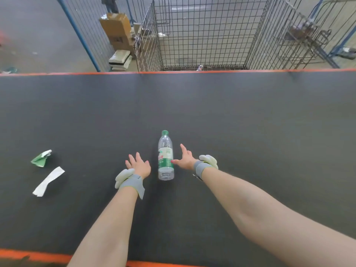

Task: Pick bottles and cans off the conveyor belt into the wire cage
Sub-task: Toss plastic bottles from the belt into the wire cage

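1. Lying on its side on the dark conveyor belt (231, 122): a clear plastic bottle (165, 157) with green cap and green-and-white label, cap end pointing away toward the wire cage (202, 35), base end toward the person.
2. Just right of the bottle, the right hand (185, 158), grip wide: fingers straight and spread, forefinger stretched forward alongside the bottle's upper half, thumb tip at the label. Touching or just short of it, cannot tell.
3. Just left of the bottle and apart from it, the left hand (139, 165), palm down, grip also wide, fingers fanned out, holding nothing.
4. On each wrist, flanking the bottle's base end, a grey wrist strap (131, 183) carrying a pale padded piece.
5. Well left of the bottle, a crumpled green-and-white carton scrap (41, 158); nearer the person than that, a flattened white paper strip (48, 181). Both flat on the belt.
6. Far beyond the bottle's cap, past the belt's orange edge (173, 72), the wire cage standing on grey floor, with one small item (200, 68) at its bottom against the near wall, too small to identify.
7. Beyond the bottle and to its left, beside the cage, a brown cardboard box (117, 29) tilted over, white packets (120, 57) stacked below it.
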Motion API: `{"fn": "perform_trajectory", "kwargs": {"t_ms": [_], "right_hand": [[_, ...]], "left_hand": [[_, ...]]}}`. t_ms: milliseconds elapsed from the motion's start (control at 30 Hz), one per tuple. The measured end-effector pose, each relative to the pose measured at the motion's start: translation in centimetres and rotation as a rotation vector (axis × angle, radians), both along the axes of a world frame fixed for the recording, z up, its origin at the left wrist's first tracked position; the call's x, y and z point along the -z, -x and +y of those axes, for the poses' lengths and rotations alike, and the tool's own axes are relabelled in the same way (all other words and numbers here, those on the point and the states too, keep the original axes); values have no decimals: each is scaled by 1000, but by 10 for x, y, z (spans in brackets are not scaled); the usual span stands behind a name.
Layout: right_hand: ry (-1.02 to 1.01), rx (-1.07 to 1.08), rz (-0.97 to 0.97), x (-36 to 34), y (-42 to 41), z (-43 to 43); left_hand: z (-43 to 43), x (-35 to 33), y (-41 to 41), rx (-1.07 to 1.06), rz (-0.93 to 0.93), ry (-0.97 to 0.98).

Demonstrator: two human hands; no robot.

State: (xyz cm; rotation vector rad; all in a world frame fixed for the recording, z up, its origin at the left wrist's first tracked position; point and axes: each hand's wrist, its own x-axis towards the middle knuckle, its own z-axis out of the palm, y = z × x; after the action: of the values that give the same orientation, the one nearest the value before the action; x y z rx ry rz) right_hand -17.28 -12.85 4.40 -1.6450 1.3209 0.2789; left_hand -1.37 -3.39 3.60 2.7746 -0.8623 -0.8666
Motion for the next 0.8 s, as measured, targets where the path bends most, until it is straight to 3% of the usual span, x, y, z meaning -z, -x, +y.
{"fn": "perform_trajectory", "kwargs": {"t_ms": [133, 333, 500, 667, 800], "right_hand": [[5, 108, -20, 19, -6, 8], [182, 206, 138, 32, 4, -7], [217, 246, 69, 31, -6, -13], [221, 250, 6, 35, -11, -10], [225, 266, -15, 30, -12, -25]], "left_hand": [[-2, 17, 3, 35, 28, -68], [6, 21, -2, 71, -154, -163], [27, 24, -24, -17, -250, -206], [44, 41, -33, -81, -81, -270], [21, 42, -18, 3, 65, -269]]}}
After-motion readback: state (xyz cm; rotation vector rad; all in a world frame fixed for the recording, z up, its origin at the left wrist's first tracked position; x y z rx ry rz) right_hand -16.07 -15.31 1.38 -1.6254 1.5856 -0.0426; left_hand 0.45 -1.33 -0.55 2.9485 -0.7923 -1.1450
